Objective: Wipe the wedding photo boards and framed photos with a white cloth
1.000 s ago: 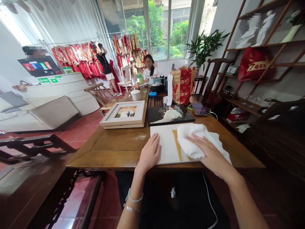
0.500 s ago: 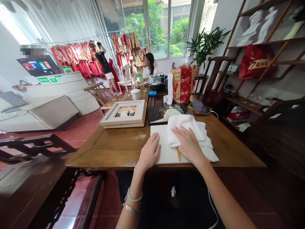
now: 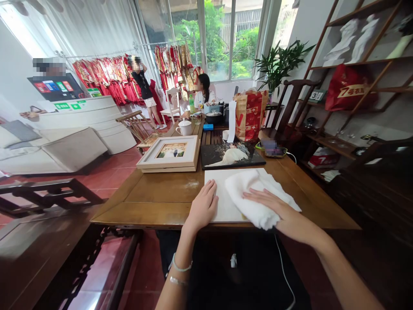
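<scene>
A white flat panel [image 3: 222, 211] lies at the near edge of the wooden table. My left hand [image 3: 204, 206] rests on the panel's left side, fingers stretched out and close together, holding nothing. Over the right part of the panel spreads a crumpled white towel [image 3: 245, 189], which overhangs the front edge a little. My right hand [image 3: 269, 201] lies flat on top of the towel with its fingers extended to the left; its thumb is hidden. A small yellowish patch shows at the panel's front edge, mostly covered by the towel.
Behind the panel lies a dark picture panel [image 3: 232, 155]. To its left are a light-wood picture frame [image 3: 151, 161] and a white lidded mug [image 3: 184, 128]. A patterned paper bag [image 3: 250, 116] and a phone [image 3: 272, 147] with a cable stand farther right. Other people are in the background.
My right hand and the towel have slid right and toward me across the panel. The yellow strip is now mostly covered. My left hand has stayed put.
</scene>
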### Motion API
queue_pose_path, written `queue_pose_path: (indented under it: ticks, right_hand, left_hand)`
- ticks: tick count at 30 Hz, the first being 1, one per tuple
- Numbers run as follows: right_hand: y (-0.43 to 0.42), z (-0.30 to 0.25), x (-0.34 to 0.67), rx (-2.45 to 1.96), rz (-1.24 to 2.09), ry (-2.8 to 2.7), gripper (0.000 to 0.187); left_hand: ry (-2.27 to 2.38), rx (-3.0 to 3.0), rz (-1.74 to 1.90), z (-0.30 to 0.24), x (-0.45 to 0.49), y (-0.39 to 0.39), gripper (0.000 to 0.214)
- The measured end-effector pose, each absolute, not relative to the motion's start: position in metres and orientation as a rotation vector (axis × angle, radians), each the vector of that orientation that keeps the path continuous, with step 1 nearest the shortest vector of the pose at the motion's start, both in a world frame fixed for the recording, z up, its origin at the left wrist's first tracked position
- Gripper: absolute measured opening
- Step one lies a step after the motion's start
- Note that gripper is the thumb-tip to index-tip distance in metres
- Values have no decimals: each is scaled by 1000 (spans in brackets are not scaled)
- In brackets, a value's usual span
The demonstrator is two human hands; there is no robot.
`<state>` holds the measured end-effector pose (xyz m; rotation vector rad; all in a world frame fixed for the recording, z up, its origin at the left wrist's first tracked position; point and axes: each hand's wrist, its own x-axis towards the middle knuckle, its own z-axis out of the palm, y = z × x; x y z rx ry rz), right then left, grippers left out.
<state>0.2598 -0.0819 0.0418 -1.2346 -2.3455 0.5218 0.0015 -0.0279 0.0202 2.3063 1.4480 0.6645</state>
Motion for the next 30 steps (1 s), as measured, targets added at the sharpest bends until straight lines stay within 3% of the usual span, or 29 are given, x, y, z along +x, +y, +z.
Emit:
queue_pose_path:
  ticks: [7, 13, 21, 30]
  right_hand:
    - [-14, 53, 222, -1675, 256, -2263, 70]
    - [1, 59, 171, -1698, 177, -2299, 62]
    - [-30, 50, 158, -1644, 128, -2304, 69]
    - [-103, 35, 181, -1408, 98, -2354, 91]
  left_hand:
    - [1421, 2322, 691, 18, 0, -27, 46]
    - [1399, 2329, 707, 16, 0, -26, 45]
    - [1356, 2314, 745, 20, 0, -29, 46]
    - [1358, 2314, 713, 23, -1, -30, 48]
